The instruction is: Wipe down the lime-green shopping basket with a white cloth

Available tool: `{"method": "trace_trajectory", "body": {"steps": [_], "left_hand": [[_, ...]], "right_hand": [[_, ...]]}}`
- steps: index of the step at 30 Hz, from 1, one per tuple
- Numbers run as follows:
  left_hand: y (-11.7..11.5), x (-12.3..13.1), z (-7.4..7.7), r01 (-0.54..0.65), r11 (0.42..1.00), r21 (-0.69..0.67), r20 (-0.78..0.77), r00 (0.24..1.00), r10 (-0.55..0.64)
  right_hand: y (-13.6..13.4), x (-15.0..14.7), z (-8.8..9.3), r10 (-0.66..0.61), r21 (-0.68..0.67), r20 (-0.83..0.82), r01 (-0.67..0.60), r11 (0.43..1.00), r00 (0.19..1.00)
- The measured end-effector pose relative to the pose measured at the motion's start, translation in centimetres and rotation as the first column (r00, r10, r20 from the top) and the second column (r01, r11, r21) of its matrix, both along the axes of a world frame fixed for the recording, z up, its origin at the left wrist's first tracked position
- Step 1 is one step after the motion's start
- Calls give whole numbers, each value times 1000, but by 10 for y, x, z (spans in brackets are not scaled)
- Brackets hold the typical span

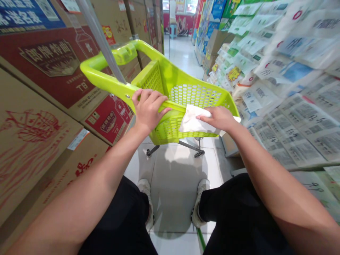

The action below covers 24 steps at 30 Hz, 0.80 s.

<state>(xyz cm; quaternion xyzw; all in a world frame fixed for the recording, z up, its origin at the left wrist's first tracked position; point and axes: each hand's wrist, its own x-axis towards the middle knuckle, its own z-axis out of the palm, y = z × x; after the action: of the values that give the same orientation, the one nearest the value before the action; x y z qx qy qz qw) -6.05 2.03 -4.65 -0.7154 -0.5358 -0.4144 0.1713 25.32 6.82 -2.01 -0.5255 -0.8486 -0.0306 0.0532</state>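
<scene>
In front of me stands a lime-green plastic shopping cart (pixel 196 85), its handle end to the left. My left hand (pixel 150 108) grips the cart's upper rim near the handle, fingers over the edge and thumb on the near side. A white cloth (pixel 191 118) lies against the near rim and side wall of the basket. My right hand (pixel 219 118) is closed on this cloth and presses it to the rim toward the right end. Part of the cloth sticks out to the right beyond that hand.
Stacked cardboard cartons (pixel 58 63) line the left side. A grey metal pole (pixel 102 42) crosses the cart's handle. Hanging and stacked white packages (pixel 294 124) fill the right side. The tiled aisle floor (pixel 183 49) runs on behind the cart, and my shoes (pixel 200 202) flank its near side.
</scene>
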Motion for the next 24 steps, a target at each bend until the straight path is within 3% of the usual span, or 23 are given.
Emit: {"method": "trace_trajectory", "body": {"steps": [4, 8, 14, 18, 24], "left_hand": [[-1, 12, -2, 11, 999, 31, 10, 1000, -11], [-6, 19, -2, 17, 998, 65, 0, 1000, -18], [-7, 3, -1, 20, 999, 27, -11, 1000, -20], [-3, -18, 1, 7, 1000, 13, -66, 998, -6], [-6, -30, 2, 27, 999, 30, -60, 998, -25]], "right_hand": [[-5, -13, 0, -39, 67, 61, 35, 997, 997], [-14, -52, 3, 12, 102, 25, -14, 995, 1000], [-22, -89, 9, 62, 96, -32, -58, 994, 998], [-23, -73, 11, 109, 23, -49, -108, 994, 993], [-18, -19, 8, -60, -116, 6, 60, 991, 998]]}}
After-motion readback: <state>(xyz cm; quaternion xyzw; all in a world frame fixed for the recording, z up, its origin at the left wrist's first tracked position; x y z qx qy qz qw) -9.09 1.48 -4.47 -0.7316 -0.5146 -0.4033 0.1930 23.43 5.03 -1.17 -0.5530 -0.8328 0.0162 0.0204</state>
